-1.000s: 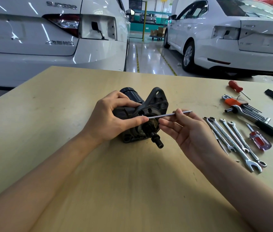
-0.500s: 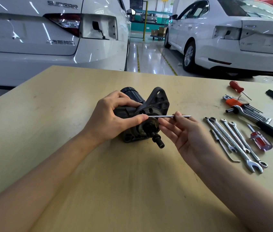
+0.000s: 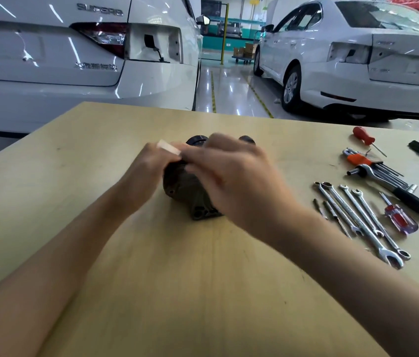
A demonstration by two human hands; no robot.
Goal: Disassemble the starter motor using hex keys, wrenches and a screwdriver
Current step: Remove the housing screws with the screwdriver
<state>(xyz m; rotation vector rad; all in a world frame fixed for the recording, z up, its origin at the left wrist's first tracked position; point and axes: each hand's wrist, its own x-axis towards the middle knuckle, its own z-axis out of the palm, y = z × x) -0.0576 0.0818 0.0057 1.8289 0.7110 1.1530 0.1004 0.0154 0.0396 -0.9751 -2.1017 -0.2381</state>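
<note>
The dark starter motor [image 3: 182,189] lies on the wooden table [image 3: 177,292], its mounting flange [image 3: 203,212] turned toward me. My left hand [image 3: 144,173] grips its left side. From the right, my right hand [image 3: 236,181] wraps over the top and hides most of the housing. Both hands are blurred by motion. A pale blurred streak [image 3: 168,146] shows at my left fingertips; I cannot tell what it is. The long bolt is not visible.
Tools lie on the right of the table: several combination wrenches [image 3: 357,215], an orange-holdered hex key set [image 3: 357,159], a black-handled ratchet [image 3: 396,191], and two screwdrivers [image 3: 398,217] [image 3: 362,135]. Two white cars stand beyond the far edge.
The motor has been turned so its flange faces me. My right hand moved left from beside the motor onto its top. The long bolt it pinched is no longer seen.
</note>
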